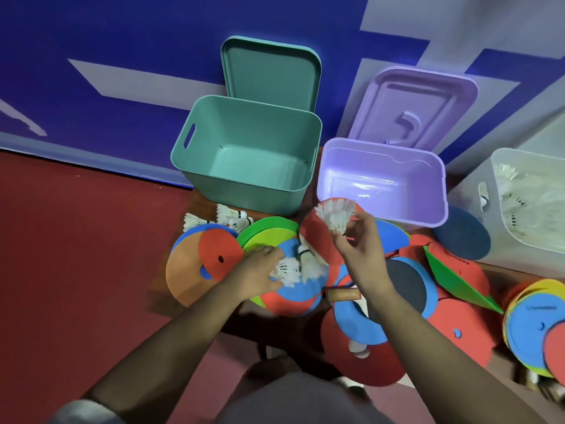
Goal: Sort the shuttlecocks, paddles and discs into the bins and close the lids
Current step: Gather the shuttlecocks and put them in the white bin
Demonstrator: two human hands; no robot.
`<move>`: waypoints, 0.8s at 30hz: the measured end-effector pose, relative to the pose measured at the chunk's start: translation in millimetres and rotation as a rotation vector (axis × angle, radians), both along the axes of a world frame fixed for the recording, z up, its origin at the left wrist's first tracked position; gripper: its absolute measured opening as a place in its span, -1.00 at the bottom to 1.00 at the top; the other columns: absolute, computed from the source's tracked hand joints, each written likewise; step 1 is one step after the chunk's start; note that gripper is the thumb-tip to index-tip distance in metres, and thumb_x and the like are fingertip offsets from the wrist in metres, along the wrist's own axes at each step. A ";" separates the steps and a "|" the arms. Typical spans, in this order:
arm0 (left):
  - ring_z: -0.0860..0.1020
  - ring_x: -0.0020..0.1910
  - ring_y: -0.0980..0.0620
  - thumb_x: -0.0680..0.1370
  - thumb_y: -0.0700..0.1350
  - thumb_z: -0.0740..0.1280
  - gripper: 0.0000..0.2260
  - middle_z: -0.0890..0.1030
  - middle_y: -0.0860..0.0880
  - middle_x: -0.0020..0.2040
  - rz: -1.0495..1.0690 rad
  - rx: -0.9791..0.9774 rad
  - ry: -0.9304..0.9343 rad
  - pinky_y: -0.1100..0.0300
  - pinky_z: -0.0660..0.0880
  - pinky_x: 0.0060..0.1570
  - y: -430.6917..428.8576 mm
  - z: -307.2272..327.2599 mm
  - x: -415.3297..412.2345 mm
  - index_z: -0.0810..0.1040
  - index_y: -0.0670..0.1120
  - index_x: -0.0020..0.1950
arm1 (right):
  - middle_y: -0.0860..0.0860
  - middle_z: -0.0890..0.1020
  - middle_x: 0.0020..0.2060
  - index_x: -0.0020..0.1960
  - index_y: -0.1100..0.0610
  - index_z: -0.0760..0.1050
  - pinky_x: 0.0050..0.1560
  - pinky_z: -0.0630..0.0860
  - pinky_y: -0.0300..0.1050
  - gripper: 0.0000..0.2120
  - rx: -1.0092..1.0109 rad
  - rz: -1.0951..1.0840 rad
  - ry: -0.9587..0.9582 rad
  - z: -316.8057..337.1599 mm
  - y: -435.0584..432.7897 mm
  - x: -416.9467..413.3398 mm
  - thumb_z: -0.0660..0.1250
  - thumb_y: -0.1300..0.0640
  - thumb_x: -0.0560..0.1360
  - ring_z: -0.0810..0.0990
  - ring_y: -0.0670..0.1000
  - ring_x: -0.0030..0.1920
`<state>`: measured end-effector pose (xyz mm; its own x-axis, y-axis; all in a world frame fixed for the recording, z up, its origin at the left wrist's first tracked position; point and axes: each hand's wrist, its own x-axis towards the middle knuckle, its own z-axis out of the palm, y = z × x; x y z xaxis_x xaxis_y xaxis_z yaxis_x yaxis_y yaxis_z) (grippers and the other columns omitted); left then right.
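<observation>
- The right hand point(357, 240) pinches a raised shuttlecock point(336, 215), feathers up, in front of the green bin point(244, 191) and to its right.
- The left hand point(260, 270) curls fingers and thumb around a lying shuttlecock point(287, 269) on the discs point(220, 255) in front of the green bin.
- Loose shuttlecocks point(227, 214) lie at the green bin's front left corner.
- A purple bin point(412, 209) stands just right of the green bin, both open.
- A white bin point(492, 175), farther right of the green bin, holds more shuttlecocks.

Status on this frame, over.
Left grip pinching pile shuttlecock. Right grip holding raised shuttlecock. Teal bin, purple bin open, empty. Nothing blocking.
</observation>
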<state>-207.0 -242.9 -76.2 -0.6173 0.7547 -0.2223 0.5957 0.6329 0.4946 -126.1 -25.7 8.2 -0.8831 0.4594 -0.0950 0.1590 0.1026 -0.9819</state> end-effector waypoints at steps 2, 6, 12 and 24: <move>0.58 -0.04 -0.06 0.35 -0.03 0.48 -0.57 0.60 -0.03 -0.04 0.172 0.100 -0.218 0.04 0.51 -0.07 1.1 6.2 4.5 0.42 -0.06 0.13 | 0.13 0.56 -0.14 0.37 -0.13 0.32 -0.09 0.52 -0.01 -0.51 0.012 0.032 0.012 2.4 1.1 5.7 0.36 0.20 0.54 0.54 0.02 -0.14; 0.63 -0.01 0.03 0.35 0.02 0.49 -0.59 0.66 0.07 0.00 0.389 0.327 -0.555 0.03 0.56 0.06 9.1 18.4 19.5 0.40 0.12 0.11 | 0.24 0.44 -0.24 0.48 -0.26 0.20 -0.10 0.51 0.04 -0.37 -0.070 0.098 -0.018 8.7 -6.0 16.0 0.31 0.23 0.58 0.44 0.16 -0.20; 0.53 0.23 0.02 0.44 -0.15 0.46 -0.51 0.58 -0.11 0.26 0.455 0.587 -0.861 0.00 0.43 0.32 21.9 34.5 31.1 0.42 -0.11 0.33 | 0.11 0.48 -0.33 0.13 0.05 0.43 -0.27 0.43 -0.24 -0.81 -0.080 0.164 -0.060 -0.1 -27.8 21.1 0.35 0.21 0.56 0.45 -0.09 -0.31; 0.57 -0.18 0.10 0.41 -0.07 0.44 -0.59 0.64 0.04 -0.12 0.608 0.708 -0.948 0.15 0.46 -0.15 6.5 39.9 34.5 0.48 -0.02 0.24 | -0.07 0.62 0.15 0.19 -0.02 0.61 0.23 0.46 -0.19 -0.76 -0.142 0.171 -0.184 -3.6 -32.2 29.3 0.20 0.06 0.65 0.57 -0.08 0.20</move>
